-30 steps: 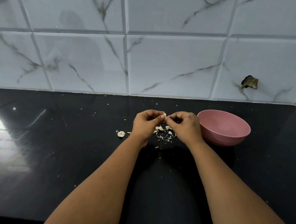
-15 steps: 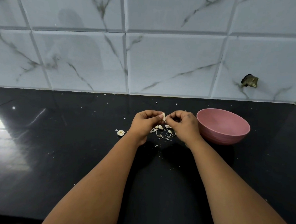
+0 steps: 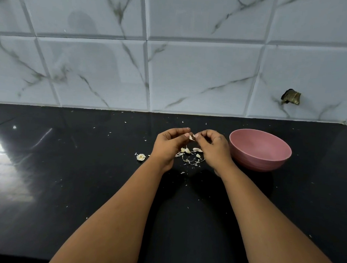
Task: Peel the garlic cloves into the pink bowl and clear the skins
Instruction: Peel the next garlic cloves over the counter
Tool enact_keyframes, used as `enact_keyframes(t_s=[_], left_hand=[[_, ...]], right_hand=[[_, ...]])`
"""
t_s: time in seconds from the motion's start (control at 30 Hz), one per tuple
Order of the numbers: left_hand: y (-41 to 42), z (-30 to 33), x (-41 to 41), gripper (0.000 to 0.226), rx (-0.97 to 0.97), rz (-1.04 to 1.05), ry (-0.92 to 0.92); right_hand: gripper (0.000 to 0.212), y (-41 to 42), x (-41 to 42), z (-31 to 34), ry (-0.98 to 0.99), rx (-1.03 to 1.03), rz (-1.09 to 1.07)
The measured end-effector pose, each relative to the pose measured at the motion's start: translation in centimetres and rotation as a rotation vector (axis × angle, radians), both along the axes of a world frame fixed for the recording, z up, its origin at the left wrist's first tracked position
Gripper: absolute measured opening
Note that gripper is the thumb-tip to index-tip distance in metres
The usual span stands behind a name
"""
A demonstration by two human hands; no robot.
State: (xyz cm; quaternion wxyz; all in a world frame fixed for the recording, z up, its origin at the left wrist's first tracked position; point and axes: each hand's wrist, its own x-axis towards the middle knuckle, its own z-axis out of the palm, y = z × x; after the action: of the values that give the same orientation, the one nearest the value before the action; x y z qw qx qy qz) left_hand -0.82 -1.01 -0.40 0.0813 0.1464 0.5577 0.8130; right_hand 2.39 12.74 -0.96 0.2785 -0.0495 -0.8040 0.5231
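Both hands meet above a black counter [image 3: 62,175]. My left hand [image 3: 170,145] and my right hand [image 3: 213,147] pinch one small white garlic clove [image 3: 192,137] between their fingertips. Under the hands lie several loose cloves and thin skins [image 3: 190,156] in a small pile. A pale garlic root stub [image 3: 141,156] sits on the counter left of my left wrist. The pink bowl [image 3: 259,152] stands just right of my right hand; the part of its inside that shows holds nothing.
A marble-tiled wall [image 3: 172,69] rises behind the counter, with a broken hole [image 3: 291,97] at the right. Tiny skin flakes [image 3: 126,122] are scattered over the counter. A bright window reflection [image 3: 0,160] lies at the left.
The hands stay together on the clove, with small finger shifts. The clove shows a little more between the fingertips. The head camera has shifted slightly.
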Motion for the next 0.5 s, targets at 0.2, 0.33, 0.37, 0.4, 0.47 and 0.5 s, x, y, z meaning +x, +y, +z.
enact_keyframes(t_s=[0.2, 0.33, 0.37, 0.4, 0.47, 0.5], left_hand=[[0.02, 0.13, 0.14, 0.015, 0.022, 0.030, -0.011], [0.05, 0.15, 0.11, 0.017, 0.046, 0.028, -0.021], [0.04, 0.18, 0.10, 0.019, 0.058, 0.039, -0.029], [0.03, 0.17, 0.09, 0.020, 0.073, 0.049, -0.040], [-0.07, 0.22, 0.09, 0.020, 0.096, 0.035, -0.056], [-0.11, 0.25, 0.11, 0.020, 0.100, 0.018, -0.056]], right_hand=[[0.009, -0.17, 0.33, -0.06, 0.051, -0.007, 0.103], [0.012, 0.14, 0.17, -0.08, 0.099, 0.085, 0.035], [0.012, 0.19, 0.16, -0.04, 0.103, 0.065, 0.040], [0.013, 0.20, 0.18, -0.03, 0.103, 0.029, 0.054], [0.017, 0.10, 0.28, -0.02, 0.098, -0.050, 0.088], [0.019, 0.06, 0.32, -0.01, 0.093, -0.089, 0.104]])
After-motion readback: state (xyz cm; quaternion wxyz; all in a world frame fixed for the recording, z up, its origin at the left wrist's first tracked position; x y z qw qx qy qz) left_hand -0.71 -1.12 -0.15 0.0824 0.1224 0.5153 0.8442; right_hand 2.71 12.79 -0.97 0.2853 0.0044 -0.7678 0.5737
